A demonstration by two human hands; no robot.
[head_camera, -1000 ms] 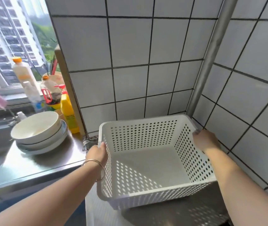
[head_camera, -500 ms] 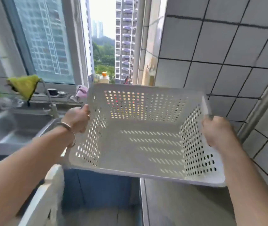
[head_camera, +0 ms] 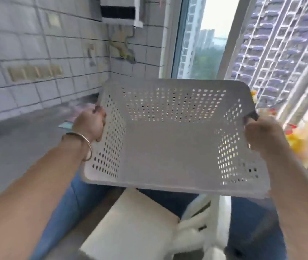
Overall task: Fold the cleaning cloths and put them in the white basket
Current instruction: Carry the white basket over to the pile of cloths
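We held the basket up in the air with both hands, clear of any surface, its open top tipped toward us so that we looked straight into its bare floor. Our left hand was closed around the left rim, fingers curled over the edge, with a thin bangle on that wrist. Our right hand was closed around the right rim in the same way. Light came through the holes in the far and right walls from the window behind. On the grey tabletop at the left, just past our left hand, lay some pale cloths, too blurred to make out further. Below the basket we saw our jeans.
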